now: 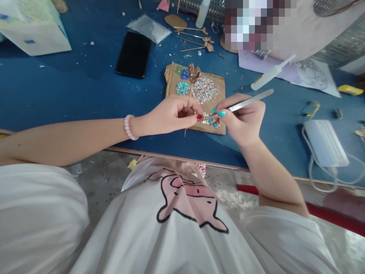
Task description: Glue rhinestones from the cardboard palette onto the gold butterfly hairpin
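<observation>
My left hand (pixel 178 112) is closed around a thin stick (pixel 189 97) that stands nearly upright and is topped by a glossy brown, petal-like clump (pixel 194 73). Pinched in my right hand (pixel 242 118) is a pair of metal tweezers (pixel 252 99), its tip meeting my left thumb and fingertips. Anything small between the tip and those fingers cannot be made out. Beneath both hands lies a piece of brown cardboard (pixel 173 72). It bears piles of turquoise beads (pixel 183 88), blue beads (pixel 184 74), green beads (pixel 179 70) and silvery multicolour bits (pixel 204 90), plus yellowish sparkly pieces (pixel 205 121).
A black phone (pixel 133 55) and a clear plastic bag (pixel 149 29) lie beyond the cardboard. Several brown-tipped sticks (pixel 196 46) rest behind it. To the right are a white nozzle bottle (pixel 268 76) and a white corded device (pixel 326 144). A tissue box (pixel 42 34) stands far left.
</observation>
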Demonstrator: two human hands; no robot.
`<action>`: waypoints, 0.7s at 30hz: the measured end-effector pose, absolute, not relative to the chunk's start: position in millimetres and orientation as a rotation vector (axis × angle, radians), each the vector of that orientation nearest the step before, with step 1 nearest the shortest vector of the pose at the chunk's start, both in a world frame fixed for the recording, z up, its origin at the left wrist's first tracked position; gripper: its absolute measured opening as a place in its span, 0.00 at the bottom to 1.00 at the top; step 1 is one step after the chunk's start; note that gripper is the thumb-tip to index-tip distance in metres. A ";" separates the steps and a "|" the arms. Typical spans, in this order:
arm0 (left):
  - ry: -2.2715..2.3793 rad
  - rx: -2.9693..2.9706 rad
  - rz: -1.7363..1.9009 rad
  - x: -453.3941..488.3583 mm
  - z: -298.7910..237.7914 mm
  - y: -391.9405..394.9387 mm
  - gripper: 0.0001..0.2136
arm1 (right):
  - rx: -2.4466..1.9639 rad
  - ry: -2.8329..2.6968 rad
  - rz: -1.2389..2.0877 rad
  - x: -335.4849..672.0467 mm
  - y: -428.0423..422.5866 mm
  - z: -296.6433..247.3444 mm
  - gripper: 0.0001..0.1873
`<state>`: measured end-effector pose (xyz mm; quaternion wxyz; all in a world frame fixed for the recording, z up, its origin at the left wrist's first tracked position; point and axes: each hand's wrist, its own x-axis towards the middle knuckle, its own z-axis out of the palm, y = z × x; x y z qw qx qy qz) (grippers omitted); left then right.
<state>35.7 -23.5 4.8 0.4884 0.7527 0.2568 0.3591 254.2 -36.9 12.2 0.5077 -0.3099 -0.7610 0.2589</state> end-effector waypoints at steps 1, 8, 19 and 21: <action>0.621 1.832 0.877 35.6 4.5 -23.3 0.03 | -0.740 -1.835 0.623 254.1 -36.8 12.3 0.17; 0.618 1.834 0.881 36.1 3.5 -22.5 0.02 | -0.686 -1.830 0.640 253.1 -37.3 12.5 0.14; 0.657 1.793 0.836 36.5 6.2 -23.8 0.02 | -0.752 -1.846 0.567 254.0 -36.6 13.2 0.18; 0.654 1.785 0.842 36.5 5.6 -23.5 0.03 | -0.757 -1.847 0.565 254.2 -36.7 12.9 0.18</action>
